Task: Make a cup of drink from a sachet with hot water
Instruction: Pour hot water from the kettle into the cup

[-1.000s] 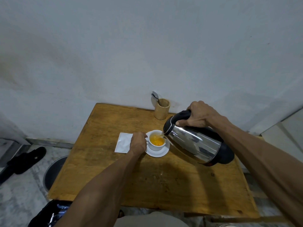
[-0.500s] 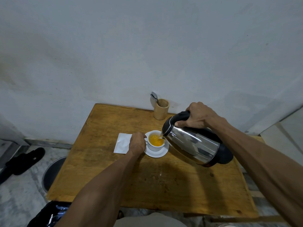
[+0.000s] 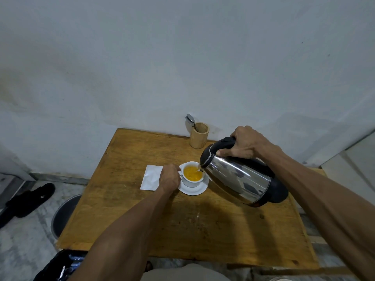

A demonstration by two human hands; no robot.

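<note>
Right hand [image 3: 246, 144] clamped on tilted kettle [image 3: 239, 176] handle, spout over white cup [image 3: 191, 175] of orange liquid on saucer [image 3: 194, 190] mid-table toward the back edge, left hand [image 3: 169, 178] fingers closed at cup handle, sachet [image 3: 151, 177] just beside.

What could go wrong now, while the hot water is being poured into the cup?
1. The left hand holds the cup at its handle, close to the stream, so a splash may scald it.
2. The orange drink already stands high, so it may overflow onto the saucer.
3. The kettle is steeply tilted, so water may gush.

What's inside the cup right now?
Orange liquid fills the cup, with water running in from the kettle spout. The liquid hides the bottom, so undissolved powder can't be seen.
</note>
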